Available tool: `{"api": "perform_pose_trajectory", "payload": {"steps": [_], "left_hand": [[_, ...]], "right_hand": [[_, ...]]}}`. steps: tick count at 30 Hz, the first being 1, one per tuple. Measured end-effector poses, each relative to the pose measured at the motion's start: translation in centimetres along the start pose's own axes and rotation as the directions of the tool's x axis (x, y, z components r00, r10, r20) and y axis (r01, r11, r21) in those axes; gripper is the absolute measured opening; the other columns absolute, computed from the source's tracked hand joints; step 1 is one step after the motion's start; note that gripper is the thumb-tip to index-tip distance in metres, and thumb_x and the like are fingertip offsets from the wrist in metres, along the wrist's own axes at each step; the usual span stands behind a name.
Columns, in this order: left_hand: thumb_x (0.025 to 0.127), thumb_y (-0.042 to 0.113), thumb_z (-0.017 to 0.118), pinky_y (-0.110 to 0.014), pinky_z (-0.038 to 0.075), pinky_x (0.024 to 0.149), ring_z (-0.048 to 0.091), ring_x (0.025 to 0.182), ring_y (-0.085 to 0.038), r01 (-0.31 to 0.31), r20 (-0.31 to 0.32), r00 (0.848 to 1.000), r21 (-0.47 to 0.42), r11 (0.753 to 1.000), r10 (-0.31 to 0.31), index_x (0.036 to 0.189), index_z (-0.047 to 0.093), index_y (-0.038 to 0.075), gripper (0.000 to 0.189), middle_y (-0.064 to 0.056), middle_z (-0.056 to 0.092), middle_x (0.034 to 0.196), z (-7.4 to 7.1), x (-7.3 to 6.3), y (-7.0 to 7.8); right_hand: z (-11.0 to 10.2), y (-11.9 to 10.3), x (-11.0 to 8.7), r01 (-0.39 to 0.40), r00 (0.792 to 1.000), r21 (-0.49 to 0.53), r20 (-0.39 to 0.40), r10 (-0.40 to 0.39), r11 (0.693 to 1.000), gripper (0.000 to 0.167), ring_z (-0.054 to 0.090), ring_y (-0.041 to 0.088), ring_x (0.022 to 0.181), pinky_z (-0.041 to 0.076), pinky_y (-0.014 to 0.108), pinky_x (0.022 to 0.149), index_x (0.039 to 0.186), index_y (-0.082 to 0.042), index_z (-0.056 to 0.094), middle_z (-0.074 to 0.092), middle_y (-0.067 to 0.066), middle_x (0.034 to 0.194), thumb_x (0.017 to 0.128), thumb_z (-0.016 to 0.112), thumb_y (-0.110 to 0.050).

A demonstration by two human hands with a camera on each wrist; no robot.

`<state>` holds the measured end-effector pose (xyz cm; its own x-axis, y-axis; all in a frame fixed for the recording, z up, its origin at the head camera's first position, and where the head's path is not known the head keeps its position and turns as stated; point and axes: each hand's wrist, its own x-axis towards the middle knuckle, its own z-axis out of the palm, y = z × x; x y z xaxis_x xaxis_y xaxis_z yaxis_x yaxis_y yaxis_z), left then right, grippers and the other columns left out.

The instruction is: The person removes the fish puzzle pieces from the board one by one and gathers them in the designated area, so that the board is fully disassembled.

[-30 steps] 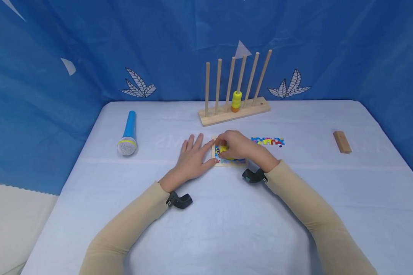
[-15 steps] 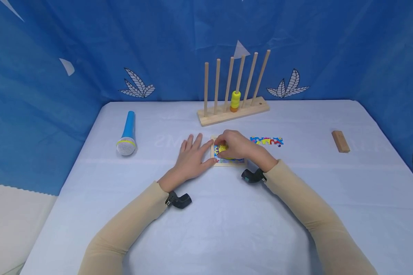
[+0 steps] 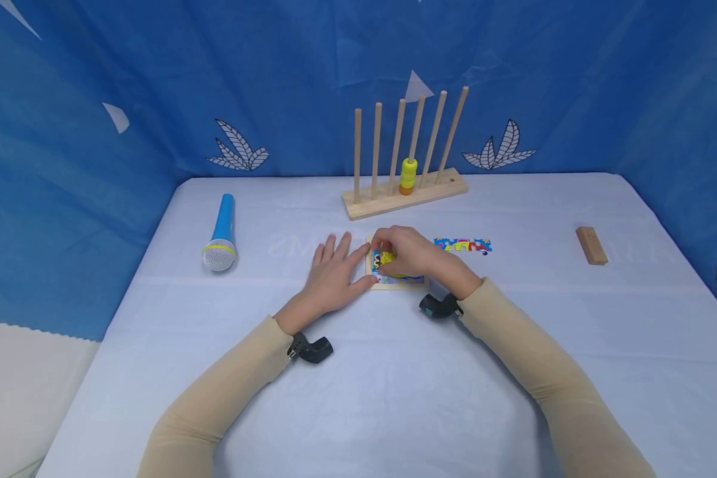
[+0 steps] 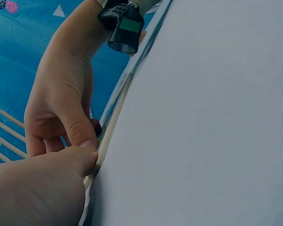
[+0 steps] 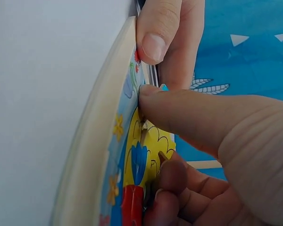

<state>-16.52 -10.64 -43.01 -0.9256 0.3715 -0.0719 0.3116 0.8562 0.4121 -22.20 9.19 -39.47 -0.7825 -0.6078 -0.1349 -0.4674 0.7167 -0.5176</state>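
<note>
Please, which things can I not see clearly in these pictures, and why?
Head view: part of the puzzle, hidden by the right hand.
Head view: details of the colourful strip, too small.
Left wrist view: the puzzle's picture, seen nearly edge-on.
Right wrist view: the rest of the puzzle, cut off by the bottom edge.

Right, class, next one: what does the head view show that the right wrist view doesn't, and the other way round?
Only the head view shows the blue microphone with a rounded silver head, the brown rectangular wooden block and the stacked round yellow beads.

Only the right wrist view shows the bright red patch on the colourful, pale-wood-framed picture puzzle.

Both share that puzzle, the left hand, the right hand and the blue patterned cloth backdrop.
</note>
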Motion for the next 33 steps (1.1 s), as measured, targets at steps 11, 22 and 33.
{"api": "perform_pose_trajectory", "payload": {"steps": [11, 22, 33], "left_hand": [[0.099, 0.054, 0.055, -0.067, 0.005, 0.125, 0.002, 0.158, -0.049, -0.011, -0.005, 1.000, -0.006, 1.000, 0.011, 0.159, 0.038, 0.021, 0.071, -0.022, 0.016, 0.170, 0.0, -0.1, -0.1], [0.099, 0.055, 0.055, -0.067, 0.005, 0.125, 0.003, 0.158, -0.049, 0.006, 0.012, 1.000, -0.007, 1.000, -0.006, 0.159, 0.037, 0.021, 0.072, -0.022, 0.016, 0.170, 0.0, 0.0, 0.0], [0.098, 0.055, 0.055, -0.066, 0.005, 0.125, 0.003, 0.158, -0.048, 0.008, 0.012, 1.000, -0.001, 1.000, -0.008, 0.159, 0.037, 0.021, 0.072, -0.021, 0.017, 0.170, -0.1, 0.0, 0.1]], "right_hand": [[-1.1, 0.3, -0.7, 0.016, 0.998, 0.044, 0.052, -0.018, 0.999, 0.044, 0.058, 0.018, 0.076, 0.052, 0.030, 0.073, 0.126, -0.009, 0.070, 0.070, 0.010, 0.111, 0.084, 0.075, 0.001], [-1.0, -0.3, -0.8, 0.052, 0.998, -0.008, 0.032, -0.052, 0.999, 0.043, 0.056, 0.018, 0.076, 0.049, 0.031, 0.073, 0.120, -0.008, 0.068, 0.067, 0.009, 0.103, 0.080, 0.077, 0.003], [-0.9, -0.4, -0.9, 0.033, 0.999, -0.025, 0.035, -0.032, 0.999, 0.043, 0.054, 0.021, 0.082, 0.048, 0.033, 0.077, 0.119, -0.009, 0.066, 0.064, 0.008, 0.099, 0.079, 0.078, 0.002]]}}
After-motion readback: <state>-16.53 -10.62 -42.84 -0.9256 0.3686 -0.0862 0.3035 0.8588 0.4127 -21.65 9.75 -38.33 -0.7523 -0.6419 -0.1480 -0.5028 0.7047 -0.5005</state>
